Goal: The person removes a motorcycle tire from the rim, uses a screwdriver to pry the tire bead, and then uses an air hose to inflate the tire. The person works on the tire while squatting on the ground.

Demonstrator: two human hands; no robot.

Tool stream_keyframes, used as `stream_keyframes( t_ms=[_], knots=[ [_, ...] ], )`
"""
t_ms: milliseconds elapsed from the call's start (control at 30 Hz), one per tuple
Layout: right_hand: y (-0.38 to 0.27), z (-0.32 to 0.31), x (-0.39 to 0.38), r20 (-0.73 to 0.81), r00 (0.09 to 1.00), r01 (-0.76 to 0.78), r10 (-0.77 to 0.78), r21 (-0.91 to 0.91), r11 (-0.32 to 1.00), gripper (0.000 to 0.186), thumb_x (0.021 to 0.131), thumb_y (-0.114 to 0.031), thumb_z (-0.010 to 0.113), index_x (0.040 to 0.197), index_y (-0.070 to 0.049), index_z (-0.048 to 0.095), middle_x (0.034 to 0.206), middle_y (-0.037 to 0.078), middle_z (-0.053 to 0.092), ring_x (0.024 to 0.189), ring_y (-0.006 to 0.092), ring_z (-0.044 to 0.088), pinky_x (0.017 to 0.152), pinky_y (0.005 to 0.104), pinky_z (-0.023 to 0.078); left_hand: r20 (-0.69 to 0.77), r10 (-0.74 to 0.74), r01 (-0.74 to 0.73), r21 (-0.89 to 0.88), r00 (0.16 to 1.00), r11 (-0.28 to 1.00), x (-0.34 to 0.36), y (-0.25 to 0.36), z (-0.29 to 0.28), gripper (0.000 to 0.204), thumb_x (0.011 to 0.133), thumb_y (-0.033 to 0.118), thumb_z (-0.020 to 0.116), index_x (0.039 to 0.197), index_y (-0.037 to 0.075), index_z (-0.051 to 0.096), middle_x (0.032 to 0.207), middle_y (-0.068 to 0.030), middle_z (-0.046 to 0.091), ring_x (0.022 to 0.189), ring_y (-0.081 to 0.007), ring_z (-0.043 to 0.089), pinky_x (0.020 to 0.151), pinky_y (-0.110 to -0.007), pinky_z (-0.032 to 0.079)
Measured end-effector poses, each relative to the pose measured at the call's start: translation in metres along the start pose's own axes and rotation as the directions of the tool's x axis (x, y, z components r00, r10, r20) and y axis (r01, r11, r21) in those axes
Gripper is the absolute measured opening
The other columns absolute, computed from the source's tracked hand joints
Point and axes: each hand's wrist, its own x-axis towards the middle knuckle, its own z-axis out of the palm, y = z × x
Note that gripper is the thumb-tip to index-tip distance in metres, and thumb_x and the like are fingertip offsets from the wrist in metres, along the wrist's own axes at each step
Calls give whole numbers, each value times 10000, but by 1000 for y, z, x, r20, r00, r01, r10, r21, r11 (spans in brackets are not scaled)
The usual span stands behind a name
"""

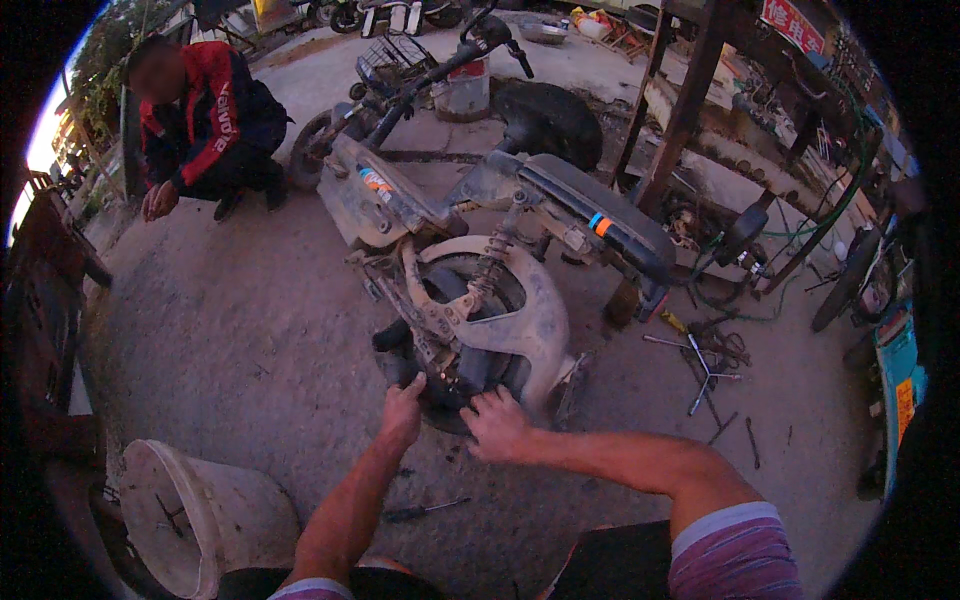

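Note:
A dusty electric scooter (400, 195) lies tipped over on the ground in front of me, its rear end toward me. Its rear tyre (445, 418) is black, partly covered by a pale swingarm (535, 300) with a coil spring (490, 270). My left hand (402, 412) is closed on the near left edge of the tyre, thumb uppermost. To its right, my right hand (497, 425) has its fingers curled over the near right part of the same tyre. The wheel's hub between the hands is dark and hard to make out.
A screwdriver (427, 509) lies close to me on the ground. On the right is a three-armed socket wrench (705, 372) among other tools. A whitish bucket (235, 515) lies tipped at lower left. A person (215, 115) crouches at far left. A post (685, 110) stands behind the scooter.

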Motion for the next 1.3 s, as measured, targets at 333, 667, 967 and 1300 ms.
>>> stream_keyframes(
  t_ms=[333,667,967,1300],
  knots=[
    [-18,-25,-13,255,967,32,30,-236,971,791,748,-456,751,1405,-73,532,1462,253,450,1374,378,407,1041,491,363,-245,-31,65,131,969,989,7,9,6,295,953,298,655,1004,8,654,906,-77,666,830,-217,642,704,-381,528],
    [-17,-23,-2,361,932,61,29,-235,970,744,778,-483,711,1380,-70,565,1463,268,441,1360,447,410,1016,518,384,-180,-103,86,-99,978,991,41,102,-98,239,986,294,616,1105,86,620,968,-70,652,916,-248,637,809,-460,528],
    [-17,-12,2,380,924,57,39,-239,969,722,817,-493,691,1411,-111,541,1488,250,419,1386,463,360,1090,537,332,-25,-233,222,-222,972,950,15,45,-105,310,956,302,672,1149,82,570,1068,-78,622,1029,-281,614,971,-580,462],
    [-18,-13,3,363,931,57,27,-218,974,720,806,-491,711,1397,-111,553,1481,257,425,1387,471,360,1083,530,339,42,-258,258,-310,965,915,0,42,-105,292,949,289,643,1108,47,607,1076,-106,650,1071,-312,612,1029,-532,432]
  ],
)
